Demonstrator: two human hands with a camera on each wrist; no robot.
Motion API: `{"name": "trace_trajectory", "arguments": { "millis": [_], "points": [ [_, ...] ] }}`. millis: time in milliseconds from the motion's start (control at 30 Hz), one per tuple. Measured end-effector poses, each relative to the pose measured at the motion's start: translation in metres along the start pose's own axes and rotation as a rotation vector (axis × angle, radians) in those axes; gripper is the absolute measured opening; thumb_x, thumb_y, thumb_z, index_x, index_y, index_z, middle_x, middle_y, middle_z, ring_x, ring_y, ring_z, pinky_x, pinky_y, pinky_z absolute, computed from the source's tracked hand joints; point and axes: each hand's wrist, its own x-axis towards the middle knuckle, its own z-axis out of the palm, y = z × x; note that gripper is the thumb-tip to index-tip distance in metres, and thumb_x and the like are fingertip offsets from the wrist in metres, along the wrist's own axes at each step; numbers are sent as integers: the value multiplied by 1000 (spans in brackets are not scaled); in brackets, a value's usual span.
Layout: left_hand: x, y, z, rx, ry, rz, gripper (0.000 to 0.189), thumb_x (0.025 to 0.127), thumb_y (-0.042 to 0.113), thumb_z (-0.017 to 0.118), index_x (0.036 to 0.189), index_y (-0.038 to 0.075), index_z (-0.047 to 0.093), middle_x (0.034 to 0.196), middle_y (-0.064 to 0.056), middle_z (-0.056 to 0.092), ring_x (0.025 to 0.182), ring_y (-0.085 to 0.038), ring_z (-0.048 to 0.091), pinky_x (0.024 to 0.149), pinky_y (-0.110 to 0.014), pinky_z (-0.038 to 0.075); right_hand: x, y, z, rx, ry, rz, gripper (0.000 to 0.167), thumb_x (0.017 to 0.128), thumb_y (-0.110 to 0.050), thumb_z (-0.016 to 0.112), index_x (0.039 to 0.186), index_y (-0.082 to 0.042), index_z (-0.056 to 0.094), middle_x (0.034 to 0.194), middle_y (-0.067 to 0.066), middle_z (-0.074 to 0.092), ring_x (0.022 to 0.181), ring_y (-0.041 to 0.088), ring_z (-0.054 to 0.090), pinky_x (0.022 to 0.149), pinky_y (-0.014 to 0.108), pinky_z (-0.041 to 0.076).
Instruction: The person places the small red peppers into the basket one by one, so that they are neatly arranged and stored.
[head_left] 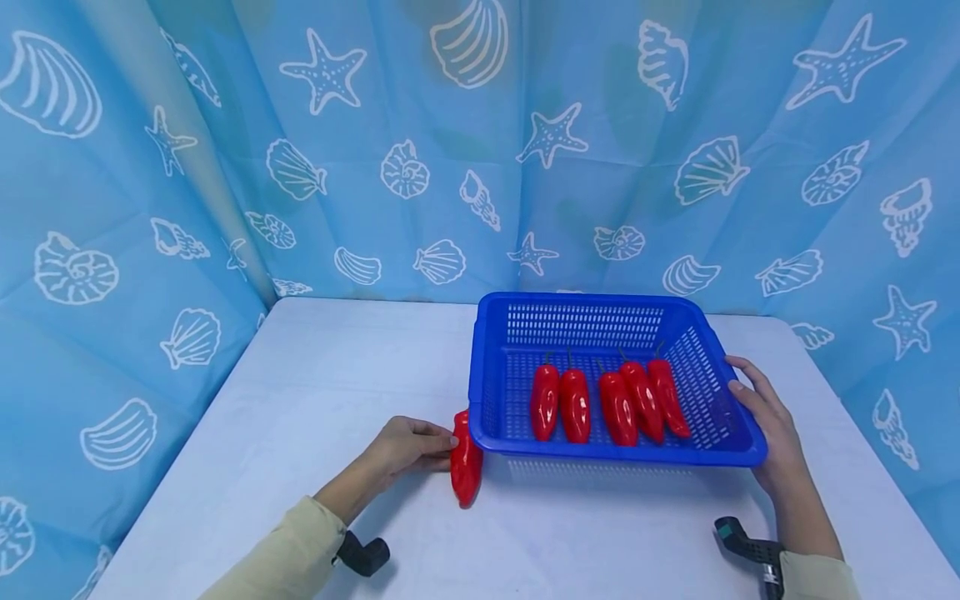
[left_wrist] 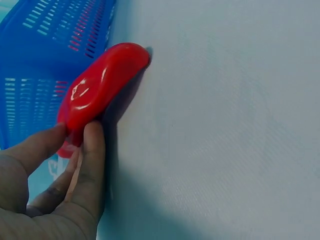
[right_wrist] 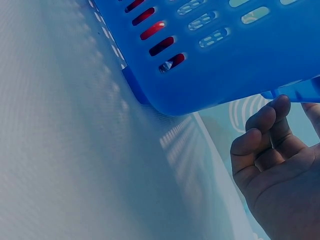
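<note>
My left hand [head_left: 405, 448] pinches a glossy red pepper [head_left: 467, 468] between thumb and fingers, just outside the left front corner of a blue plastic basket [head_left: 622, 456]. In the left wrist view the pepper [left_wrist: 102, 80] points away from the fingertips, close to the basket's slotted wall [left_wrist: 32, 62]. At the basket's right side, my right hand [head_left: 776, 429] holds the rim; the right wrist view has its curled fingers [right_wrist: 248, 142] beneath that rim. Inside the basket lie several more red peppers [head_left: 575, 406] with thin green stems, side by side.
The basket stands on a white-covered table [head_left: 337, 358]. Behind and to the left hangs a blue curtain [head_left: 405, 75] printed with white shells and starfish. Black wrist mounts [head_left: 365, 554] stick out from both forearms.
</note>
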Motion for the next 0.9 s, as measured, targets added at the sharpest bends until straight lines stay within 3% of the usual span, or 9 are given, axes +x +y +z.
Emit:
{"name": "trace_trajectory", "arguments": {
  "millis": [300, 700, 900],
  "points": [
    [-5, 1, -12, -25, 13, 13, 43, 85, 17, 81, 118, -5, 65, 101, -15, 69, 82, -22, 73, 80, -35, 61, 0, 0, -2, -4, 7, -8, 63, 98, -60, 47, 154, -54, 19, 168, 6, 9, 145, 51, 18, 71, 18, 57],
    [-10, 10, -32, -114, 45, 52, 40, 87, 17, 79, 119, -5, 66, 110, -18, 67, 88, -25, 72, 83, -38, 60, 0, 1, -3, 36, -5, -10, 63, 98, -57, 49, 155, -51, 21, 168, 5, 7, 146, 50, 15, 76, 20, 56],
    [-16, 16, -42, -140, 43, 73, 47, 86, 22, 81, 122, -4, 64, 113, -18, 66, 90, -25, 71, 87, -42, 58, 1, 2, -1, 67, -15, -14, 63, 99, -56, 49, 156, -49, 22, 167, 10, 8, 145, 51, 16, 71, 16, 56]
  ]
}}
